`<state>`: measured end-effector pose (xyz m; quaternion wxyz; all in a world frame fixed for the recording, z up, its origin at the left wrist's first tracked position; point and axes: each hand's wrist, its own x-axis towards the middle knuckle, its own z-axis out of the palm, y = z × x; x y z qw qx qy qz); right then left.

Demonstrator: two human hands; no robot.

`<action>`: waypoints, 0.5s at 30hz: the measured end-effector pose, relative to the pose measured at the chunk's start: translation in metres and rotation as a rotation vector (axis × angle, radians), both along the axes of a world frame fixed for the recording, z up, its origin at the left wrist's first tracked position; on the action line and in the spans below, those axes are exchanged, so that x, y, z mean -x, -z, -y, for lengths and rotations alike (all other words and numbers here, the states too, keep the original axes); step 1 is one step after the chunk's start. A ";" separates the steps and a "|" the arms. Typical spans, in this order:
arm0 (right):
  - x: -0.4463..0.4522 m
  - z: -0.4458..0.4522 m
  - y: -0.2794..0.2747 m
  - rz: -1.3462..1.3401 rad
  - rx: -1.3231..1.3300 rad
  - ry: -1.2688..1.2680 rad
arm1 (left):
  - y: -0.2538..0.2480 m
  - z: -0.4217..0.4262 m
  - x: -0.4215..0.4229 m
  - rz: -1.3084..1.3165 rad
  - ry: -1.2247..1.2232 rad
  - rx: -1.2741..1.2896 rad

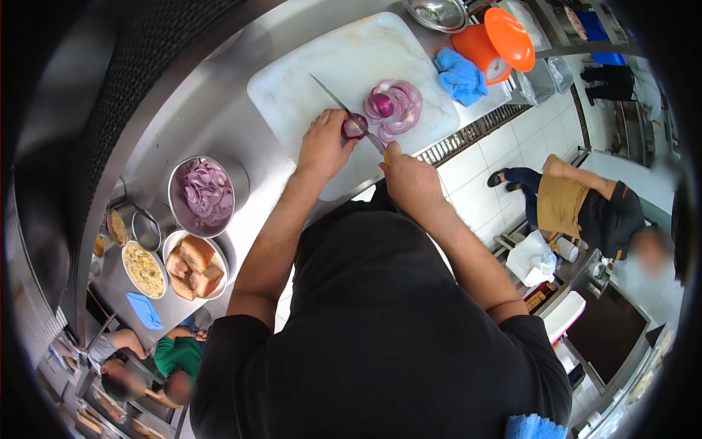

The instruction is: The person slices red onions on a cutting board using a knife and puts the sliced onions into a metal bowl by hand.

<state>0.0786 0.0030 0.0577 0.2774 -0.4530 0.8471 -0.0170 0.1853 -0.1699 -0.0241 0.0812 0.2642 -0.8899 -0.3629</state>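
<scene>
On a white cutting board (292, 80), my left hand (327, 143) grips a piece of red onion (355, 126) with its fingertips. My right hand (409, 174) is closed around the handle of a long knife (335, 97), whose blade lies across the onion and points to the upper left. Just right of the blade is a loose pile of sliced red onion (407, 99) with a darker onion piece on it. A metal bowl (240, 192) of onion slices stands to the left, below the board.
Bowls with bread-like pieces (194, 267) and a pale chopped food (143, 269) stand at lower left, near a blue cloth (145, 310). Beyond the board are another blue cloth (461, 76) and an orange scale (479, 47). Other people stand at right and lower left.
</scene>
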 end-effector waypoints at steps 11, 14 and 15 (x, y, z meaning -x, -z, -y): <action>-0.004 0.008 0.048 0.037 0.072 0.092 | 0.004 0.000 0.002 -0.025 -0.011 0.046; -0.006 0.009 0.040 0.039 0.096 0.078 | 0.004 0.001 0.001 -0.017 0.006 0.034; -0.007 0.010 0.039 0.037 0.098 0.075 | 0.001 0.002 0.001 0.001 0.009 0.037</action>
